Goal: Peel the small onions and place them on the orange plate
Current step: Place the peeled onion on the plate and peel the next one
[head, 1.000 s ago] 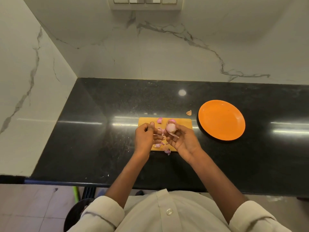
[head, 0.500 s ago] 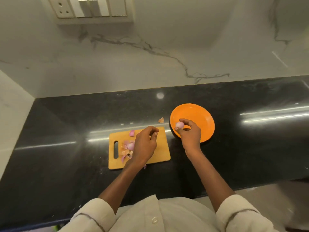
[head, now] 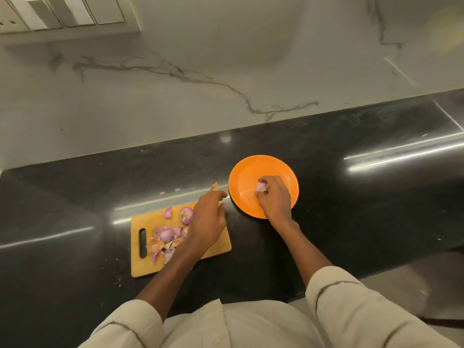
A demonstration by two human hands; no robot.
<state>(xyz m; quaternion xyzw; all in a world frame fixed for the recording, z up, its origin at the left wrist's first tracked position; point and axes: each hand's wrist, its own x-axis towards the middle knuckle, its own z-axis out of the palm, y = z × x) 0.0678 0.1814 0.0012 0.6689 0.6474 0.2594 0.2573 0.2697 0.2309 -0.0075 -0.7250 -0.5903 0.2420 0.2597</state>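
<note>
My right hand (head: 275,198) is over the middle of the orange plate (head: 244,177) and pinches a peeled pale pink onion (head: 261,187) in its fingertips, low above the plate. My left hand (head: 208,219) hovers over the right end of the wooden cutting board (head: 140,267), fingers relaxed and holding nothing. On the board lie a small unpeeled onion (head: 186,215), an onion piece (head: 167,213) and a heap of pink onion skins (head: 164,243); the left hand hides part of the heap.
A loose scrap of onion skin (head: 215,187) lies on the black countertop (head: 351,209) between board and plate. A marble wall (head: 200,84) runs behind the counter, with a switch panel (head: 62,16) at top left. The counter's front edge is close to my body.
My right hand carried the peeled onion from the plate's near-left rim to over its middle. My left hand opened and drifted right along the board. The view shifted rightward.
</note>
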